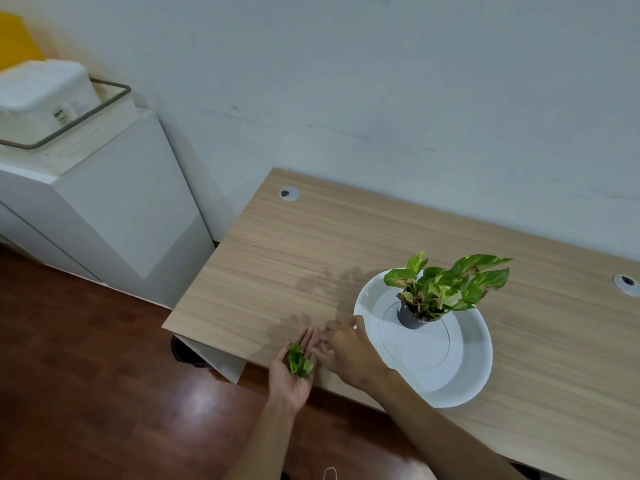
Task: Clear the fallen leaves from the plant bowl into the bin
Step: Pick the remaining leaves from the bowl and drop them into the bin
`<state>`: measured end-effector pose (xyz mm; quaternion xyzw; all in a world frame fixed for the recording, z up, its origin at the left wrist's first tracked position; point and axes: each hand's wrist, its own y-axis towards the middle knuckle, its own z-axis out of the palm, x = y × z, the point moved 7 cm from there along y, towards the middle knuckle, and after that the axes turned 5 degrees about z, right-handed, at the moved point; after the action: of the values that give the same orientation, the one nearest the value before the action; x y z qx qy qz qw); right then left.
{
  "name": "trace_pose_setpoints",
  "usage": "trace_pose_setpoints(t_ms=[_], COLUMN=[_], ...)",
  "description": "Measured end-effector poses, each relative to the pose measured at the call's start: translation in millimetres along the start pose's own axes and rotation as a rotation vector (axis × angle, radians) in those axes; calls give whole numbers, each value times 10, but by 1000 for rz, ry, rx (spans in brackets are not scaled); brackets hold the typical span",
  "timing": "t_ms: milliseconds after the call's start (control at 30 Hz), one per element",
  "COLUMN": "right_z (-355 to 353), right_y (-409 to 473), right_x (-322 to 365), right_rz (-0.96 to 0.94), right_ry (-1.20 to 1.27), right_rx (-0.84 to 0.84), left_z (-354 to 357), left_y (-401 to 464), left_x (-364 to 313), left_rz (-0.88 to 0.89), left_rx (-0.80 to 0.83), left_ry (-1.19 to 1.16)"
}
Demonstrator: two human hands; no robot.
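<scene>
A white plant bowl [460,372] sits on the wooden desk [277,258] near its front edge. A small dark pot with a green and yellow plant [446,289] stands in it. No loose leaves show on the bowl's white surface. My left hand [294,368] is palm up at the desk's front edge, cupping a small bunch of green fallen leaves [299,361]. My right hand [346,348] hovers just right of it, beside the bowl's left rim, fingers loosely spread over the left palm and holding nothing I can see. No bin is clearly in view.
A white cabinet [114,216] stands left of the desk, with a white basket [48,109] on top. Dark wooden floor [86,375] lies between me and it. Two cable holes [289,193] [627,282] mark the desk. A white wall rises behind.
</scene>
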<state>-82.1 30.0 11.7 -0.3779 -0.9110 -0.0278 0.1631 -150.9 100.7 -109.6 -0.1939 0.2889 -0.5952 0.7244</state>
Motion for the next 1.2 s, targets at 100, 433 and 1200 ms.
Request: trace_pose_setpoints(t_ms=[100,433,1200], right_z=[-2,-320,113], right_y=[38,-356,-747], right_x=[110,-387,-1244], right_rz=[-15,50,188], right_ry=[36,204,-316], right_rx=[38,-147,120], left_z=[113,293,188], left_y=[9,42,-46], left_x=[70,309,679], left_rz=[-47,-123,-198], left_rx=[41,120,110], left_ry=[-28,-17,84])
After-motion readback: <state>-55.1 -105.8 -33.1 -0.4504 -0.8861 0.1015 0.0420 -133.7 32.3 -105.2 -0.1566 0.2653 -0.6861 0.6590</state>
